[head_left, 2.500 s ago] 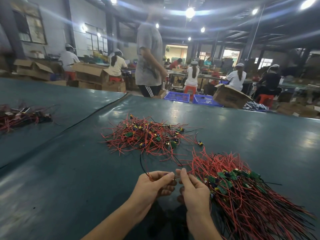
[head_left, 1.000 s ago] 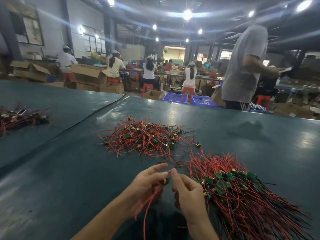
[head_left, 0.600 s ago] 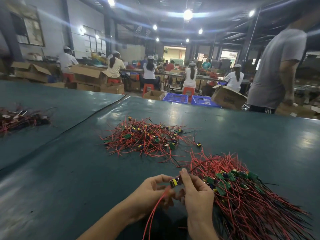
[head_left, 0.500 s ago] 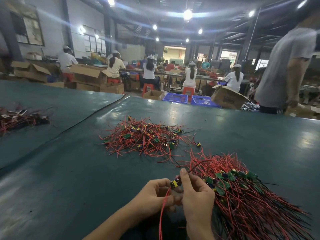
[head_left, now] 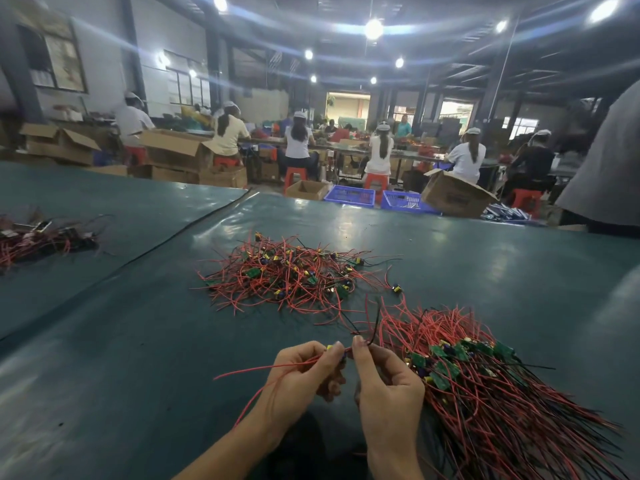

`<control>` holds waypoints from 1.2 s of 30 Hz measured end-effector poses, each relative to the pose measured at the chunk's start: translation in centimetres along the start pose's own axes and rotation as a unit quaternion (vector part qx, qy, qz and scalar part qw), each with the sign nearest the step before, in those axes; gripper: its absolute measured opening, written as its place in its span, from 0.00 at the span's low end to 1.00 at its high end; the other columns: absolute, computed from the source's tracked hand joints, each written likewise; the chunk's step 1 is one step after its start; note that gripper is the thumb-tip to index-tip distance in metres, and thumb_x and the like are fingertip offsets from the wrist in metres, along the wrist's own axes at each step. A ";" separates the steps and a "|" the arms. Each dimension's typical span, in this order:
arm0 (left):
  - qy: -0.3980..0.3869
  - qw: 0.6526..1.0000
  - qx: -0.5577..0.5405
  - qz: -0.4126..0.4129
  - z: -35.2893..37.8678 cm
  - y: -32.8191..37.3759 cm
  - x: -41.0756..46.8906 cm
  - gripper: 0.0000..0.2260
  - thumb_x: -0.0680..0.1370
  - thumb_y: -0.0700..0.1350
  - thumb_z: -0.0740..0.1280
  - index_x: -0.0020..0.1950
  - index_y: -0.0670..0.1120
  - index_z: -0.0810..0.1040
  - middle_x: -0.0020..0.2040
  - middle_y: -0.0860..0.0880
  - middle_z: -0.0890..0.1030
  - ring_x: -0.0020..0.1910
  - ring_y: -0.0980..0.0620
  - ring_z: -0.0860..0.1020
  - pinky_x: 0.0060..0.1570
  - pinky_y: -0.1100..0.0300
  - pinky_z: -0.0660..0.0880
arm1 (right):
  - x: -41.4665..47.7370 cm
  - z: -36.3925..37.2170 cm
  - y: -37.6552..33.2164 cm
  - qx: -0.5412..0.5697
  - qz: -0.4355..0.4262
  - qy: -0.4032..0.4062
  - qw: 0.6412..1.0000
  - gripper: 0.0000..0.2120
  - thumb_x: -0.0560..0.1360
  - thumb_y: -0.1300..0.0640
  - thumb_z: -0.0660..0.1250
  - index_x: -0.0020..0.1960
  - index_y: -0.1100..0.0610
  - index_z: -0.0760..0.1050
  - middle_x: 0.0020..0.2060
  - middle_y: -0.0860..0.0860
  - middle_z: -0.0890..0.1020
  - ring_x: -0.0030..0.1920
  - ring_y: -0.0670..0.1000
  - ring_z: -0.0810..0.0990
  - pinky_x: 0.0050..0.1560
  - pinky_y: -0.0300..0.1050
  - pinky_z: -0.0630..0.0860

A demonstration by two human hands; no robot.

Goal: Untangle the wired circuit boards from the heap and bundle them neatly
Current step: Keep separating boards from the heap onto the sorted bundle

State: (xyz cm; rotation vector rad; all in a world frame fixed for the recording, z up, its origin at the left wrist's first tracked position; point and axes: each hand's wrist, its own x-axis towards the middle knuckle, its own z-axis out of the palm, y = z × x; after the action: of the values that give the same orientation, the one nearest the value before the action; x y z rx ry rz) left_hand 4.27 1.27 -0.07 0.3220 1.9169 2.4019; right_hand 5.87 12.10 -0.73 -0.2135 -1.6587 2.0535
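Nearer us than the heap (head_left: 291, 275), our left hand (head_left: 298, 379) pinches a small board (head_left: 337, 351) at its fingertips, with red wires (head_left: 263, 368) trailing leftward from it. Our right hand (head_left: 384, 386) meets the left at the fingertips and pinches a black wire (head_left: 375, 327) by the board. The bundle (head_left: 485, 393) lies on the table (head_left: 138, 341), nearer us and right of the heap.

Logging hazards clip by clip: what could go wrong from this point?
The black wire pinched by the right hand arcs up among loose strands beside the sorted bundle; pulling may drag them askew.
The left hand holds the circuit board by fingertips only; it may slip.
Its red leads trail leftward and could snag.
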 end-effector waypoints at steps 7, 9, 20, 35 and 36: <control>0.022 0.999 -0.023 -0.001 -0.1 0.2 0.4 0.11 0.70 0.47 0.70 0.36 0.39 0.83 0.32 0.41 0.80 0.28 0.52 0.75 0.30 0.63 0.73 | 0.7 0.0 0.3 0.048 0.093 0.016 0.994 0.09 0.69 0.50 0.75 0.35 0.54 0.84 0.26 0.54 0.78 0.29 0.52 0.73 0.34 0.45 0.74; 0.017 1.000 -0.025 0.009 -0.1 0.4 0.5 0.10 0.68 0.47 0.71 0.33 0.41 0.82 0.30 0.42 0.79 0.27 0.53 0.74 0.29 0.64 0.72 | 1.5 -0.1 0.2 0.097 0.148 0.044 0.983 0.08 0.71 0.55 0.76 0.34 0.56 0.84 0.30 0.58 0.77 0.32 0.55 0.73 0.39 0.50 0.73; 0.014 1.000 -0.005 0.021 -0.3 0.3 0.5 0.11 0.69 0.50 0.72 0.35 0.42 0.83 0.32 0.42 0.81 0.27 0.52 0.74 0.30 0.63 0.73 | 3.4 -2.0 -1.1 0.173 0.152 0.102 0.968 0.05 0.74 0.57 0.72 0.40 0.56 0.79 0.26 0.48 0.75 0.20 0.42 0.64 0.18 0.33 0.60; -0.019 0.995 0.093 0.031 -0.6 0.4 0.3 0.09 0.70 0.51 0.73 0.34 0.47 0.83 0.32 0.46 0.83 0.31 0.52 0.77 0.34 0.61 0.74 | 1.4 0.0 0.0 0.055 0.134 0.037 0.989 0.10 0.74 0.54 0.73 0.34 0.54 0.85 0.27 0.55 0.75 0.29 0.53 0.72 0.34 0.46 0.73; -0.022 0.995 0.091 0.031 -0.6 0.4 0.3 0.08 0.70 0.50 0.72 0.34 0.48 0.83 0.32 0.45 0.83 0.30 0.52 0.77 0.34 0.61 0.74 | 1.8 -0.4 -0.2 0.062 0.137 0.056 0.987 0.11 0.74 0.55 0.73 0.34 0.55 0.84 0.24 0.52 0.72 0.24 0.49 0.68 0.28 0.41 0.70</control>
State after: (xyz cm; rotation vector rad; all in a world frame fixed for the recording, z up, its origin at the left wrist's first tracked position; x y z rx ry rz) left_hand 3.91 0.68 0.23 0.4461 2.1416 2.2398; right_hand 4.46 13.29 -0.32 -0.5325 -1.4965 2.2892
